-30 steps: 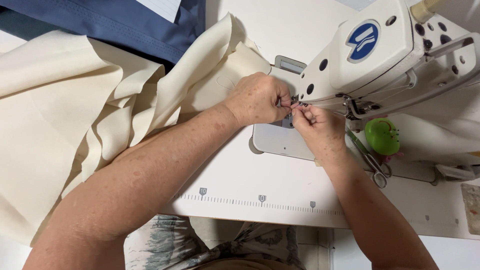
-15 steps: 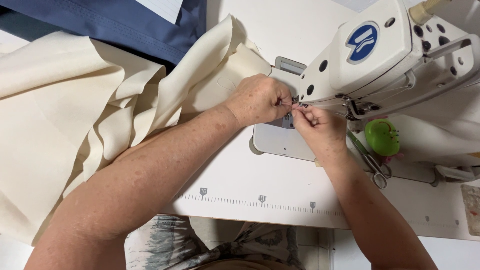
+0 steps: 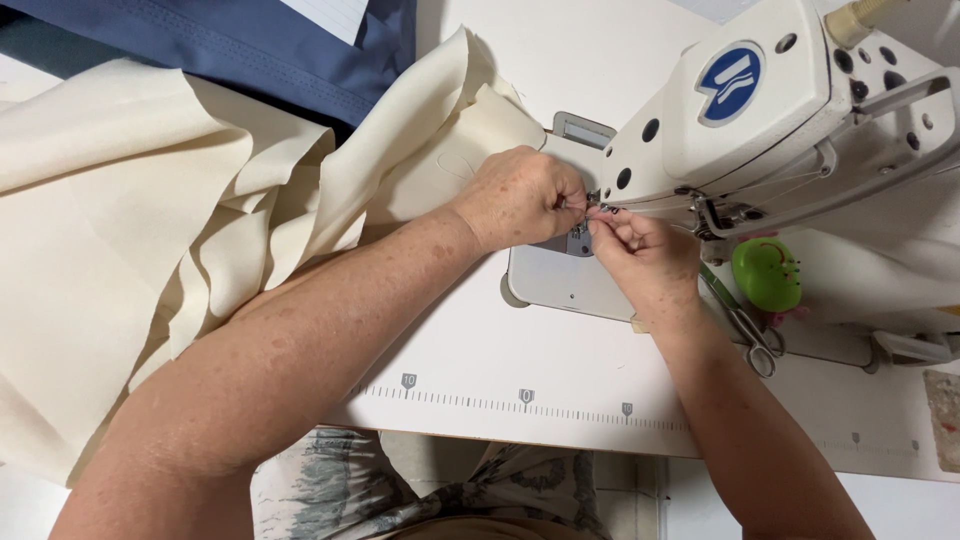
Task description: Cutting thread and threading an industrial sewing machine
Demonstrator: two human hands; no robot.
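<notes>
Fingertips of the left hand [image 3: 525, 200] and right hand [image 3: 645, 255] are pinched together at the sewing machine [image 3: 760, 110] needle, presumably on fine, limp thread; cream fabric [image 3: 150, 220] is bunched alongside.

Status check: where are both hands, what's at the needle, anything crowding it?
Left hand and right hand pinched together at the needle area of the sewing machine. Thread too fine to see. Cream fabric bunched left, off the plate. Scissors, green pincushion right, apart.
</notes>
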